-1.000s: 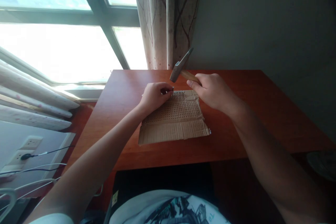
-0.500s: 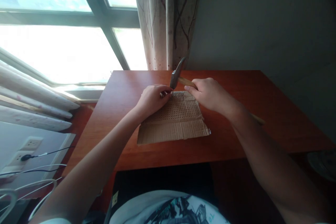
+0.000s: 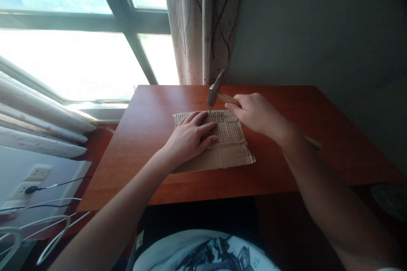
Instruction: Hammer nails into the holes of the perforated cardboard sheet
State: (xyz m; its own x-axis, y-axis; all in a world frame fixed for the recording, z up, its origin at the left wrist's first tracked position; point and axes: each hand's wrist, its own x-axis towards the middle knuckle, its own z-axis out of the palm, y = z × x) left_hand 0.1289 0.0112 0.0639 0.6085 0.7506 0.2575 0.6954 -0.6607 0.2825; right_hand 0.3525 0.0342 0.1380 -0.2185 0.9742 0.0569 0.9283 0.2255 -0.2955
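A piece of cardboard dotted with rows of small holes lies on the table. Near its far edge several nails stand in a row. My left hand rests flat on the cardboard with its fingers spread, holding nothing. My right hand is closed around the wooden handle of a hammer. The hammer's face is right at the top of the nail at the row's left end. The handle's rear end shows behind my right forearm.
The reddish-brown wooden table carries the cardboard. A window and a patterned curtain stand beyond and to the left. On the low wall at left are sockets with a plug and several cables.
My left hand has let go of the nail and moved down onto the cardboard, its fingers now spread flat. My right hand and the hammer have hardly moved.
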